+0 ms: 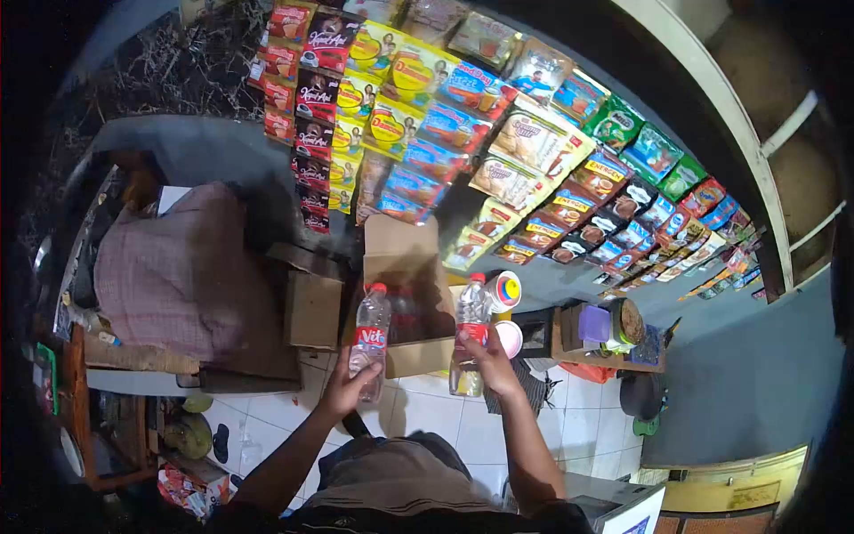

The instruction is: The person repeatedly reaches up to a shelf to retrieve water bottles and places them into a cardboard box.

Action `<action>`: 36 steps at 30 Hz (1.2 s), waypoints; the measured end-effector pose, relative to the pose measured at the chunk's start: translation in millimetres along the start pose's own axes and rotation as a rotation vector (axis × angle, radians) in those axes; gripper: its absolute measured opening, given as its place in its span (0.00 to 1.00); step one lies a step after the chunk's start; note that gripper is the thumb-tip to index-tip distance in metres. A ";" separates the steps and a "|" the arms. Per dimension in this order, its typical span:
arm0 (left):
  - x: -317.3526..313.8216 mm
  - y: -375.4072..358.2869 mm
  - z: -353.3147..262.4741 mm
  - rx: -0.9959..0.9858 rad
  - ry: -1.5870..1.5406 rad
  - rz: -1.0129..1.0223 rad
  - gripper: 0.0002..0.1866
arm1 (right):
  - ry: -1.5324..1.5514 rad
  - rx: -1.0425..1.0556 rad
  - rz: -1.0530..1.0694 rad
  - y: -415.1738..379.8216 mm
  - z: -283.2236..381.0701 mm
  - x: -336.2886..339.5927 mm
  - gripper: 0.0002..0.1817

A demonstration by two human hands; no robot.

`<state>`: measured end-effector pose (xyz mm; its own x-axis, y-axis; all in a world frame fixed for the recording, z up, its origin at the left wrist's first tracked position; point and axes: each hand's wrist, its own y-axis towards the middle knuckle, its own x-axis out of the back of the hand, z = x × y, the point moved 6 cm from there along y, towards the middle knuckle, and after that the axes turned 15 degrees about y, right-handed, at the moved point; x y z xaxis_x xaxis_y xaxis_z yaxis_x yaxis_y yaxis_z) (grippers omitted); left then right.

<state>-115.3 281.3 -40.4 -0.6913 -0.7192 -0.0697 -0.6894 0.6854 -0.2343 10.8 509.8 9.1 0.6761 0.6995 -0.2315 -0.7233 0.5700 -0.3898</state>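
A clear plastic bottle (371,320) with a red cap and red label stands upright in my left hand (349,381), whose fingers wrap round its lower part. My right hand (492,363) grips a second such bottle (472,307) around its label and lower half. The two bottles are apart, held over the near side of an open cardboard box (402,242). Inside the box, reddish shapes show dimly; I cannot make them out.
Strings of drink sachets (418,80) hang along the wall ahead. A smaller carton (313,309) and a cloth-covered pile (173,276) are on the left. Round tubs (504,289) stand right of the box. A shelf with containers (596,325) lies further right, above the tiled floor (436,418).
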 end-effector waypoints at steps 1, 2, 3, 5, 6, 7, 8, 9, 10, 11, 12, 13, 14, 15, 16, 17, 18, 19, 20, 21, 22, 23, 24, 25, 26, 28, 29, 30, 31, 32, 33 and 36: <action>-3.4 8.5 4.7 0.007 -0.003 0.008 0.20 | -0.016 -0.003 0.015 7.0 -4.2 -5.9 0.32; -8.7 20.3 14.6 -0.006 -0.035 0.033 0.20 | -0.033 0.000 0.022 17.6 -10.4 -5.8 0.33; -15.0 31.3 25.2 -0.017 -0.069 0.057 0.21 | -0.037 -0.006 0.014 27.6 -16.1 -4.5 0.33; -25.7 56.1 64.5 -0.006 -0.055 0.052 0.21 | -0.025 -0.047 0.059 51.6 -30.0 -4.1 0.31; -33.2 72.8 100.5 -0.004 0.029 0.093 0.24 | -0.073 -0.053 -0.001 69.5 -44.8 2.4 0.31; -41.2 78.3 90.7 0.193 0.032 0.073 0.28 | -0.084 -0.063 0.005 89.2 -61.1 9.6 0.31; -49.1 81.3 79.2 0.391 0.022 0.050 0.32 | -0.092 -0.045 0.052 108.1 -77.1 16.0 0.31; -57.4 90.1 82.3 0.400 0.013 0.039 0.32 | -0.097 -0.026 0.102 121.8 -84.7 15.9 0.31; -60.4 102.9 82.4 0.265 0.094 -0.026 0.34 | -0.015 -0.041 0.167 134.9 -93.6 15.9 0.34; -63.7 126.6 132.1 0.141 0.213 -0.103 0.34 | -0.017 -0.059 0.176 145.9 -93.1 13.4 0.34; -67.1 148.6 180.9 0.025 0.340 -0.192 0.35 | -0.147 -0.098 0.185 158.8 -91.1 8.9 0.27; -68.8 153.0 186.0 0.041 0.341 -0.205 0.35 | -0.277 -0.137 0.196 167.6 -94.7 6.5 0.21; -74.2 161.5 178.4 -0.059 0.530 -0.198 0.30 | -0.277 -0.150 0.211 184.0 -116.3 13.4 0.21; -79.1 171.0 186.0 -0.103 0.625 -0.198 0.28 | -0.560 0.065 0.162 211.5 -140.9 30.1 0.22; -84.0 180.6 195.6 -0.147 0.719 -0.202 0.25 | -0.697 0.174 0.153 222.9 -146.5 32.5 0.23; -85.4 199.1 240.1 0.011 0.515 -0.199 0.30 | -0.837 0.285 0.128 232.9 -150.3 33.7 0.23; -85.9 207.6 257.1 0.091 0.413 -0.197 0.33 | -0.993 0.265 0.158 235.3 -149.0 27.5 0.23; -86.5 215.7 273.7 0.171 0.309 -0.203 0.36 | -1.070 0.255 0.176 245.7 -150.4 25.0 0.24; -85.7 229.6 262.4 0.029 0.703 -0.194 0.36 | -1.146 0.248 0.195 256.7 -152.8 23.2 0.24; -86.3 237.8 258.6 -0.037 0.903 -0.168 0.36 | -1.207 0.241 0.211 263.3 -157.9 21.2 0.24; -86.9 245.6 254.8 -0.110 1.101 -0.158 0.36 | -1.243 0.237 0.221 269.5 -162.8 19.5 0.24; -88.5 257.0 264.7 -0.008 1.188 -0.020 0.35 | -1.279 0.234 0.226 275.8 -169.0 18.5 0.24; -92.0 267.0 286.7 0.044 1.226 0.044 0.35 | -1.302 0.234 0.226 281.6 -176.4 17.1 0.24; -95.6 276.3 307.9 0.095 1.264 0.110 0.34 | -1.338 0.233 0.225 287.5 -183.5 15.2 0.25; -95.3 278.5 313.8 0.142 1.296 0.148 0.34 | -1.361 0.231 0.223 291.6 -191.3 14.7 0.25; -96.6 281.5 321.3 0.188 1.315 0.160 0.34 | -1.401 0.221 0.217 299.3 -205.2 14.7 0.25; -96.5 283.5 320.4 0.200 1.320 0.156 0.34 | -1.417 0.217 0.215 302.7 -211.8 14.3 0.25; -98.0 284.1 320.0 0.214 1.337 0.158 0.34 | -1.427 0.212 0.217 304.5 -218.7 14.5 0.25; -99.8 283.4 319.4 0.221 1.344 0.160 0.34 | -1.436 0.203 0.221 305.3 -225.6 15.5 0.25; -98.0 285.1 318.8 0.234 1.345 0.155 0.33 | -1.445 0.196 0.222 306.5 -231.2 14.7 0.25; -99.0 284.7 317.8 0.239 1.347 0.156 0.33 | -1.446 0.192 0.224 308.5 -234.8 15.2 0.26; -103.8 281.5 315.9 0.247 1.347 0.158 0.33 | -1.450 0.176 0.242 307.7 -247.2 17.9 0.26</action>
<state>-169.2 512.9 -405.4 -0.5290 0.1252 0.8393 -0.6269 0.6089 -0.4860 -164.8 591.2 -335.3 -0.1115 0.5321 0.8393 -0.8744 0.3489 -0.3373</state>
